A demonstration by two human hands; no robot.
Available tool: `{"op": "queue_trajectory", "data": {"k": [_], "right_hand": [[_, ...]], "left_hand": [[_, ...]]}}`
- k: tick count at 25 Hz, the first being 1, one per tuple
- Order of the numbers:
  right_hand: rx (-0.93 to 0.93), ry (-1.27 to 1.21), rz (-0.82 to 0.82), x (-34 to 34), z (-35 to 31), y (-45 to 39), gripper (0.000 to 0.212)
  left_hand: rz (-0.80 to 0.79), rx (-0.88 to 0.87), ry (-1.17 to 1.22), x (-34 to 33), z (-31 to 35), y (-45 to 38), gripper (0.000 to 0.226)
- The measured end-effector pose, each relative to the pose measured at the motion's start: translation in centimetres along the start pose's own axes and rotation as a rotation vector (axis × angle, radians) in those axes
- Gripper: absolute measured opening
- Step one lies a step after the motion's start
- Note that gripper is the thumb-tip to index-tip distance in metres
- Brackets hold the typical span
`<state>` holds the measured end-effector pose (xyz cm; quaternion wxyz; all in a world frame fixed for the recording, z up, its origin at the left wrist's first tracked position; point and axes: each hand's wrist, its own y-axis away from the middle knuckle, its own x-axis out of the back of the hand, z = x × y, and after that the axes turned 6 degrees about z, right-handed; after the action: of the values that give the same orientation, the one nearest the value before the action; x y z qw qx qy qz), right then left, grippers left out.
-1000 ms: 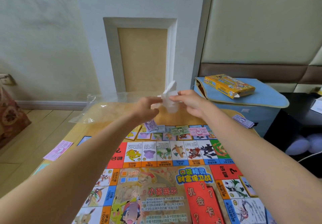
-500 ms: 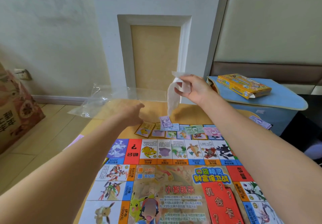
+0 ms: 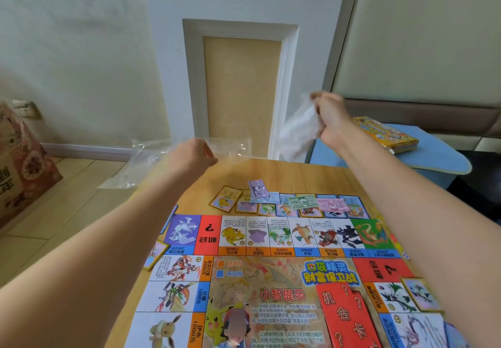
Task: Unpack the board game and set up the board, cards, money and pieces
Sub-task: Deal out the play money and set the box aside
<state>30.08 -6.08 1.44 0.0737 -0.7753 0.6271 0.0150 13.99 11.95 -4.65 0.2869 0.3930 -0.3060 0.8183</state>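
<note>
Both forearms reach forward from the lower corners of the frame. The right hand [image 3: 329,120], raised at the upper right, clutches a crumpled white wrapper [image 3: 298,130] hanging down beside it. The left hand [image 3: 193,155], at centre left, is loosely curled over a clear bag [image 3: 151,158] at the table's far edge; whether it grips the bag cannot be told. The board [image 3: 271,280] lies flat below, with cards [image 3: 225,200] and money [image 3: 303,202] along its far edge. The box [image 3: 385,135] sits at right.
</note>
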Motion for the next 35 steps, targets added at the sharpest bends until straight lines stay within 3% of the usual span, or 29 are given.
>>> {"op": "queue_trajectory", "data": {"k": [4, 6, 8, 11, 13, 17, 21, 24, 28, 35], "right_hand": [[0.318, 1.012, -0.358, -0.7, 0.4, 3.1, 0.009], [0.530, 1.508, -0.423, -1.9, 1.7, 4.5, 0.015], [0.601, 1.679, -0.487, -3.1, 2.9, 5.8, 0.021], [0.416, 1.605, -0.706, -3.9, 4.3, 6.1, 0.019], [0.348, 1.583, -0.766, -4.0, 4.6, 6.3, 0.027], [0.387, 1.559, -0.689, -4.7, 5.8, 6.5, 0.027], [0.432, 1.480, -0.741, -5.5, 6.3, 6.6, 0.015], [0.448, 1.422, -0.773, -5.7, 6.7, 6.5, 0.024], [0.399, 1.240, -0.666, -5.0, 6.4, 5.9, 0.019], [0.306, 1.383, -0.706, -1.9, 6.3, 5.4, 0.025]], "left_hand": [[0.228, -0.164, -0.026, 1.9, 1.1, 0.3, 0.015], [0.266, -0.262, -0.065, 2.4, 1.5, 0.8, 0.014], [0.289, -0.342, -0.151, 2.8, 1.6, 1.3, 0.014], [0.289, -0.402, -0.248, 3.0, 0.8, 1.4, 0.016], [0.284, -0.399, -0.258, 2.9, 0.4, 1.4, 0.016], [0.294, -0.400, -0.230, 2.8, -0.1, 1.4, 0.015], [0.312, -0.395, -0.224, 2.9, -0.7, 1.2, 0.013], [0.316, -0.392, -0.219, 2.8, -1.1, 1.3, 0.014], [0.320, -0.387, -0.210, 2.9, -1.1, 1.3, 0.014], [0.310, -0.395, -0.204, 2.9, -0.8, 1.5, 0.015]]}}
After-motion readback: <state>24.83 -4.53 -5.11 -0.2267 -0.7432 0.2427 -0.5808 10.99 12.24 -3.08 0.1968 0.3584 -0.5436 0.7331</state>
